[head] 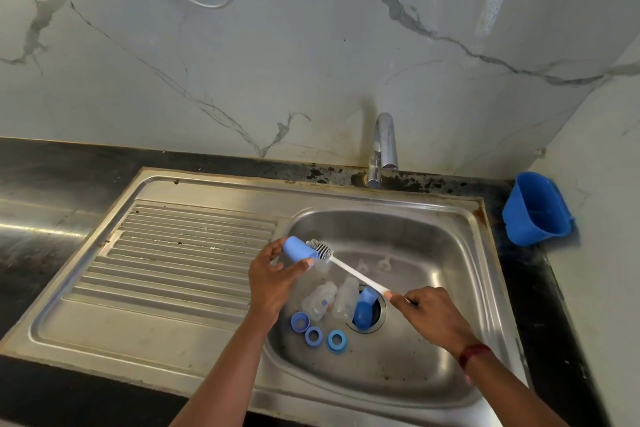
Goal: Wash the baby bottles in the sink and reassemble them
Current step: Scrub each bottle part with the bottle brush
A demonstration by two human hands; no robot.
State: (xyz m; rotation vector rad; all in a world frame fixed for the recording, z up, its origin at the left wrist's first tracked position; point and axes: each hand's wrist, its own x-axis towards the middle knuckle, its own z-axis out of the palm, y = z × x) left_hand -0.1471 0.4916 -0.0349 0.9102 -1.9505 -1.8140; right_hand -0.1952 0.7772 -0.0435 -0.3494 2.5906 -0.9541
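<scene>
My left hand (273, 276) grips a light blue bottle cap (298, 249) above the left edge of the sink basin (433, 350). My right hand (427, 310) holds the white handle of a bottle brush (349, 272), whose grey bristle head (320, 249) sits at the cap's open mouth. Two clear baby bottles (320, 300) (346, 296) lie on the basin floor. A second blue cap (363, 310) lies over the drain. Three blue screw rings (300, 321) (313, 335) (335, 340) lie in front of the bottles. Two clear teats (372, 265) rest farther back in the basin.
A chrome tap (383, 149) stands behind the basin, with no water running. The ribbed steel drainboard (173, 260) extends to the left. A blue plastic caddy (536, 210) sits at the right on the black counter (52, 191), against the marble wall.
</scene>
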